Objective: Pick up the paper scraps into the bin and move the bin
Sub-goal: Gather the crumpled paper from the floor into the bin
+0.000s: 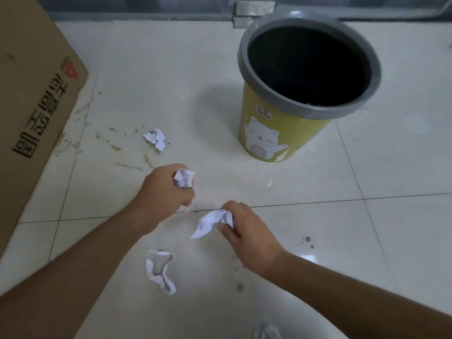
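A yellow bin (266, 133) with a grey rim, a dark liner and a cartoon cat stands upright on the tiled floor at the upper right. My left hand (163, 192) is closed around a crumpled paper ball (184, 178) just above the floor. To its right, my right hand (247, 231) pinches a crumpled white scrap (210, 222) that touches the floor. Another paper ball (155, 138) lies farther away on the left. A twisted scrap (160, 271) lies near me between my forearms. A blurred scrap (267, 332) shows at the bottom edge.
A large cardboard box (36, 106) with printed characters fills the left side. A wall base with a small metal fitting (252, 11) runs behind the bin. The pale tiles carry dirt smears (117, 148) and dark spots (307, 241).
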`<state>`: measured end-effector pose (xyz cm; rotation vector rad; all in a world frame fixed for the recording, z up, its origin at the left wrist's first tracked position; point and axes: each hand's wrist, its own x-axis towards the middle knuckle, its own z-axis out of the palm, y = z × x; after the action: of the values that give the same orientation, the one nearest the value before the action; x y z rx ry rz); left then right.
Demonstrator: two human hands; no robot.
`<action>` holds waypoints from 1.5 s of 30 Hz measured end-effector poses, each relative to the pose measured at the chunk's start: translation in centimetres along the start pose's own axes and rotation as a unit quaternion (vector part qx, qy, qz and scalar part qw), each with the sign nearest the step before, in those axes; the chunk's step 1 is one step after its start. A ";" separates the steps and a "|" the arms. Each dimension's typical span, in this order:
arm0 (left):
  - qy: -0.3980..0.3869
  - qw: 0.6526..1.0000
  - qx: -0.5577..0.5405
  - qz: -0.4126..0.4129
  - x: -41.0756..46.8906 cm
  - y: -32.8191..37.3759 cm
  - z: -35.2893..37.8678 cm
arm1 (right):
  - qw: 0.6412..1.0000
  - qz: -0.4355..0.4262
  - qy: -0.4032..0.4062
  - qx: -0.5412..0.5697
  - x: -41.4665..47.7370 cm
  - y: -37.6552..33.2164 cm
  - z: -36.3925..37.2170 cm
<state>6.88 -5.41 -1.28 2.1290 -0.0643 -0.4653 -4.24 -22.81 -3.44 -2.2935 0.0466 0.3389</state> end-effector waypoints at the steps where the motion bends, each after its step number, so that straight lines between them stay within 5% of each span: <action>1: 0.003 0.999 -0.031 0.025 -0.5 2.5 -0.6 | 1.000 -0.018 0.017 0.008 0.0 -1.0 -1.8; 10: 0.008 0.969 -0.089 0.232 -0.1 21.6 -3.1 | 0.974 -0.071 0.203 0.073 -0.6 -8.9 -20.5; 18: 0.038 0.970 -0.169 0.169 8.0 28.5 2.5 | 0.913 0.053 0.388 0.115 8.1 -4.9 -30.5; 25: -0.115 0.987 -0.073 0.088 9.6 28.3 2.9 | 0.921 0.232 0.304 0.073 12.2 -2.9 -30.9; 27: -0.084 0.984 -0.107 0.114 9.5 27.7 0.4 | 0.926 0.198 0.321 0.030 11.9 -4.3 -30.2; 30: -0.016 0.987 -0.100 0.124 9.7 24.2 -4.7 | 0.930 0.029 0.360 0.064 9.5 -7.5 -26.1; 34: 0.022 0.999 0.028 0.040 9.8 13.7 -10.1 | 0.958 -0.117 0.235 0.114 5.3 -10.0 -14.5; 40: -0.015 0.970 0.237 -0.057 9.6 -2.4 -9.8 | 0.991 -0.001 0.025 0.130 3.2 -5.9 3.6; 45: -0.056 0.936 0.344 -0.047 12.1 -6.7 -6.2 | 0.989 0.079 -0.114 0.057 2.2 -3.9 12.0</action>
<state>19.38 0.62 -7.30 2.7975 -0.2178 -0.6952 -4.33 -11.20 -8.94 -2.1300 0.1302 0.6615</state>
